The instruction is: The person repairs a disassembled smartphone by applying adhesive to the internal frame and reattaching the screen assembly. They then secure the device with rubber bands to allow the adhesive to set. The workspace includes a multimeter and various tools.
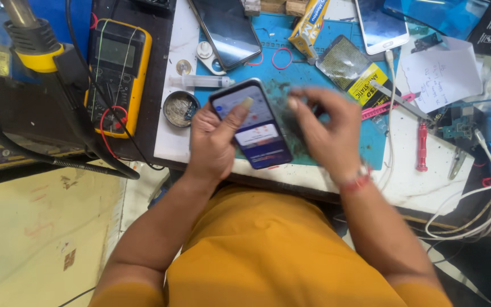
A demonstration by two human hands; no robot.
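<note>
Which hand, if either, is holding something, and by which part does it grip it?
The left hand holds a lit smartphone by its lower left edge, thumb lying across the screen. The right hand is blurred beside the phone's right edge; whether it grips anything cannot be told.

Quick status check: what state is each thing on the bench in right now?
Held phone: screen lit, gripped in left hand.
Right hand: at the phone's right edge, blurred.
Black phone: screen dark, lying flat.
White phone: screen dark, cable plugged in.
Multimeter: display blank.
Round tin: open.
</note>
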